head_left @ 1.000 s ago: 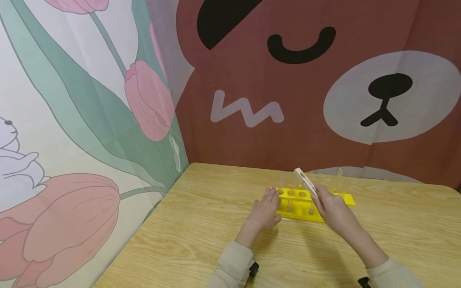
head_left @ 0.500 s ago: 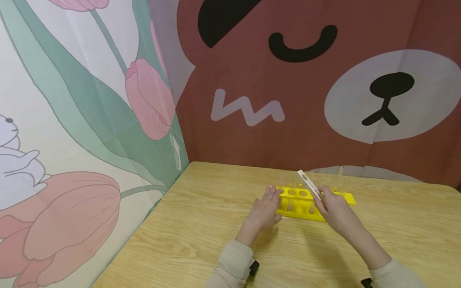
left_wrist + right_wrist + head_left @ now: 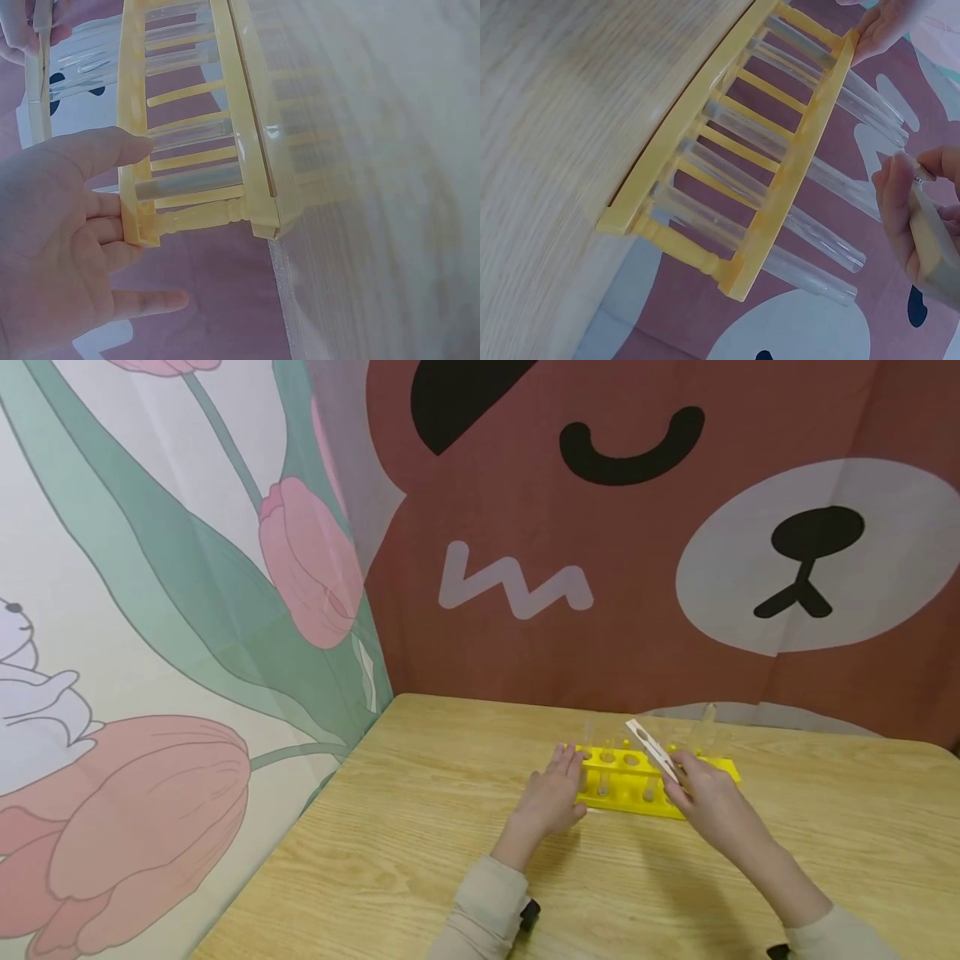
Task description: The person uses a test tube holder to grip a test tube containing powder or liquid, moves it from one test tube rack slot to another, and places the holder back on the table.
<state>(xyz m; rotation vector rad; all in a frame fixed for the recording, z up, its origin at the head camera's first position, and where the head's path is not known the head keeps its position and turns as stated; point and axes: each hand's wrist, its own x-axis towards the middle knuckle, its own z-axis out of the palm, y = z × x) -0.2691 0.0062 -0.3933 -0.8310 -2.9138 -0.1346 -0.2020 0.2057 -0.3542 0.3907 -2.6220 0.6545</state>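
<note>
A yellow test tube rack (image 3: 622, 810) stands on the table with several clear test tubes upright in its holes, one test tube (image 3: 821, 236) poking well above the upper bar in the right wrist view. My left hand (image 3: 551, 802) grips the rack's left end; in the left wrist view its thumb (image 3: 112, 146) lies against the upper bar and other fingers curl by the bar's end. With my right hand (image 3: 716, 802) I pinch a wooden test tube clamp (image 3: 649, 748), held slanted above the rack, its far end pointing up and left. Whether the clamp touches any tube cannot be told.
The wood-grain table (image 3: 420, 802) reaches to a brown bear-print cloth (image 3: 487, 668) hanging right behind it. On the left a tulip-print cloth (image 3: 187, 652) borders the table edge. My right hand hides part of the rack's right half.
My right hand has shifted slightly to the right with the clamp, whose far end sits a little lower and further right. The left hand and the rack have stayed in place.
</note>
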